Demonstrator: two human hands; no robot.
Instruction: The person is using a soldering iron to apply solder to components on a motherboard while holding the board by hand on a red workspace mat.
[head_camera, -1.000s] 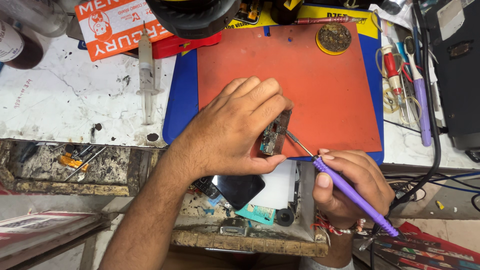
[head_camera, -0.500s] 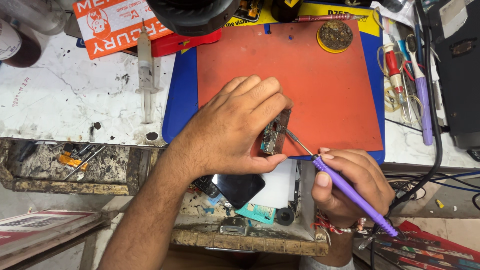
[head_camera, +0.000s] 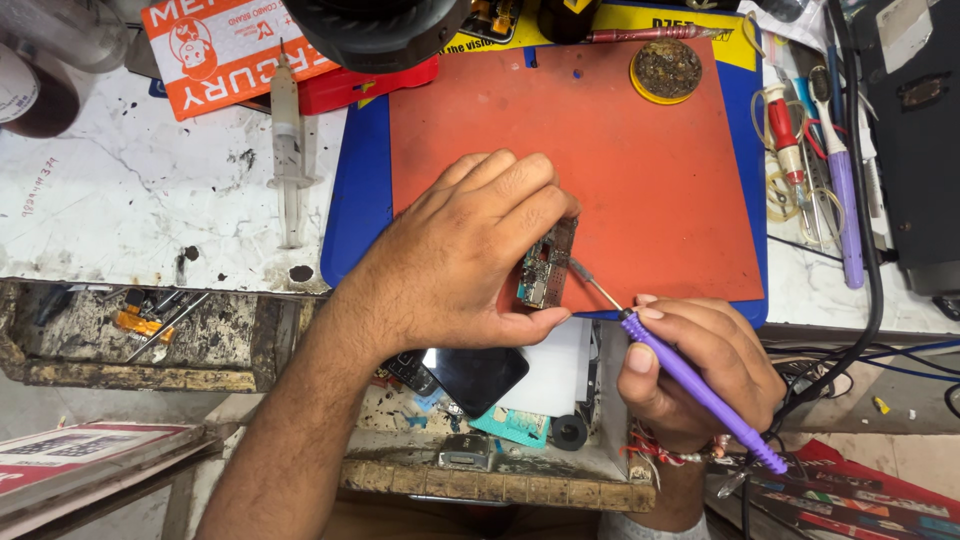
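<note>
Stained white worktop (head_camera: 120, 200), worn wooden bench edge (head_camera: 130, 365), even light

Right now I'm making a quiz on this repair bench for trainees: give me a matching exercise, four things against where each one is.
Things:
1. circuit board
2. purple-handled iron
3. syringe
4. round tin

Places:
A. on the white benchtop, left of the mats
B. at the red mat's top right corner
C. pinched on edge in the left hand
D. gripped in the right hand, tip at the board

Pairs: 1-C, 2-D, 3-A, 4-B
</note>
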